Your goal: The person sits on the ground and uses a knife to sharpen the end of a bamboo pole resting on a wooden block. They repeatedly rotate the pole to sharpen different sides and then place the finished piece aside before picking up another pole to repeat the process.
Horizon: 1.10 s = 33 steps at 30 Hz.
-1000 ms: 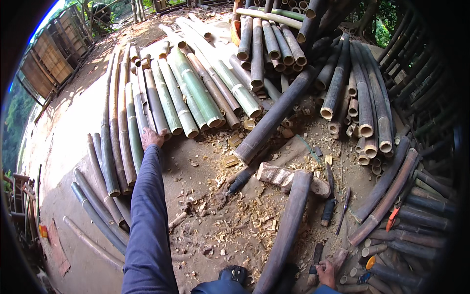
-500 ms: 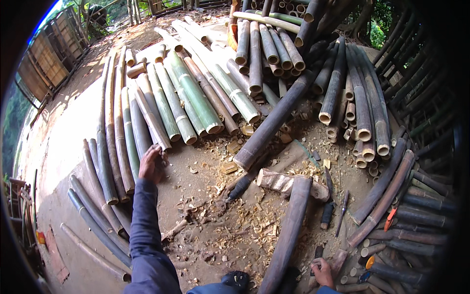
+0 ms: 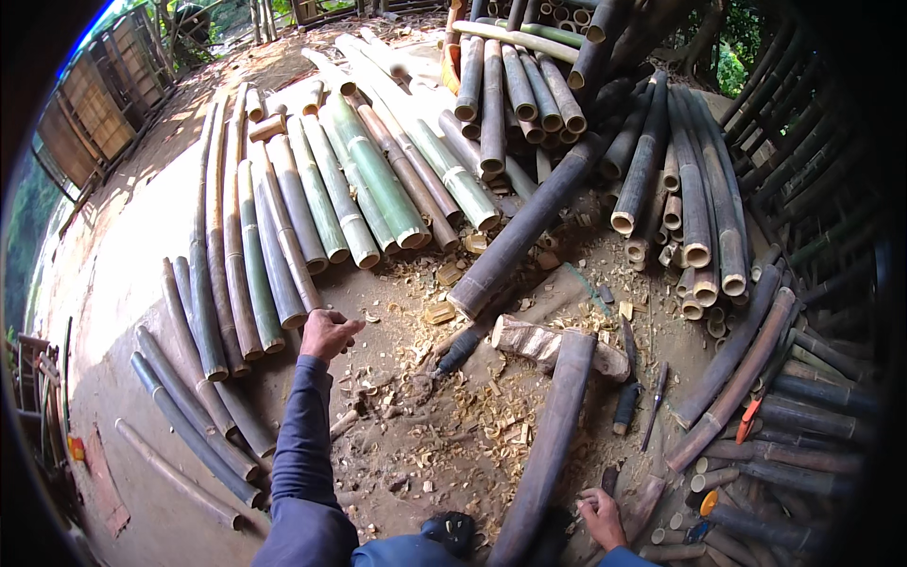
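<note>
My left hand (image 3: 329,336) is beside the near end of a slim brown bamboo pole (image 3: 296,269). Its fingers point right, slightly bent and apart, and I see nothing in them. More bamboo poles, such as a thick green one (image 3: 378,194), lie side by side beyond it. Low on the right, my right hand (image 3: 602,520) hovers with loosely curled fingers and nothing visible in them. Close to it are a small dark piece (image 3: 610,480) and a dark bamboo length (image 3: 548,444) leaning on a short log (image 3: 515,342).
Wood chips (image 3: 463,416) litter the ground. A dark-handled blade (image 3: 627,387) and a thin rod (image 3: 654,406) lie right of the log. A thick dark pole (image 3: 529,222) slants from the stacked bamboo (image 3: 520,85). Cut pieces (image 3: 794,472) pile up at lower right.
The slim brown pole's near end has shifted left and nearer, against the neighbouring poles. My left hand has moved right and nearer. The right hand has shifted slightly left.
</note>
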Motion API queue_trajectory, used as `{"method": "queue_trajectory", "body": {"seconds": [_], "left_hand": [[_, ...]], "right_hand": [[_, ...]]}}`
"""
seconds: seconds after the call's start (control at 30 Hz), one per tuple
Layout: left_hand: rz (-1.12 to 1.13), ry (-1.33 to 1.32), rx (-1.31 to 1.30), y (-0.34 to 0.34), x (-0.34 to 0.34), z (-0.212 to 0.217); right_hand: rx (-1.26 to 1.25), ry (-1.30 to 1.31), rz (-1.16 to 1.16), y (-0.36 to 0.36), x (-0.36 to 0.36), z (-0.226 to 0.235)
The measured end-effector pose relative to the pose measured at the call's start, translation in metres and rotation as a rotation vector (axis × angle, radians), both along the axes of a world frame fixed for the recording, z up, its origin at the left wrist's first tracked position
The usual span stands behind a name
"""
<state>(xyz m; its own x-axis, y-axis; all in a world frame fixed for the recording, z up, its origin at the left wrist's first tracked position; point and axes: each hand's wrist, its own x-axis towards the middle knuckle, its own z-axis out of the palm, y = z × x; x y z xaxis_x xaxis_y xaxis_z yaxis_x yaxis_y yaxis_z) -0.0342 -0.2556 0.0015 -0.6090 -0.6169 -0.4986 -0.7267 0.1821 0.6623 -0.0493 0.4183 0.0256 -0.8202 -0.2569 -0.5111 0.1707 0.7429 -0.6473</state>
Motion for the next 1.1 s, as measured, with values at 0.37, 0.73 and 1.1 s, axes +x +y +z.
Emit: {"method": "queue_trajectory", "body": {"seconds": [0.37,0.73,1.1], "left_hand": [[0.426,-0.443,-0.689,-0.095,-0.042,-0.015],[0.603,0.66,0.206,0.02,-0.007,0.007],[0.353,0.76,0.465,0.143,-0.075,0.082]], "right_hand": [[0.013,0.013,0.082,0.02,0.032,-0.016],[-0.012,0.056,-0.001,0.047,0.057,-0.016],[-0.47,-0.331,-0.236,-0.103,-0.003,-0.081]]}}
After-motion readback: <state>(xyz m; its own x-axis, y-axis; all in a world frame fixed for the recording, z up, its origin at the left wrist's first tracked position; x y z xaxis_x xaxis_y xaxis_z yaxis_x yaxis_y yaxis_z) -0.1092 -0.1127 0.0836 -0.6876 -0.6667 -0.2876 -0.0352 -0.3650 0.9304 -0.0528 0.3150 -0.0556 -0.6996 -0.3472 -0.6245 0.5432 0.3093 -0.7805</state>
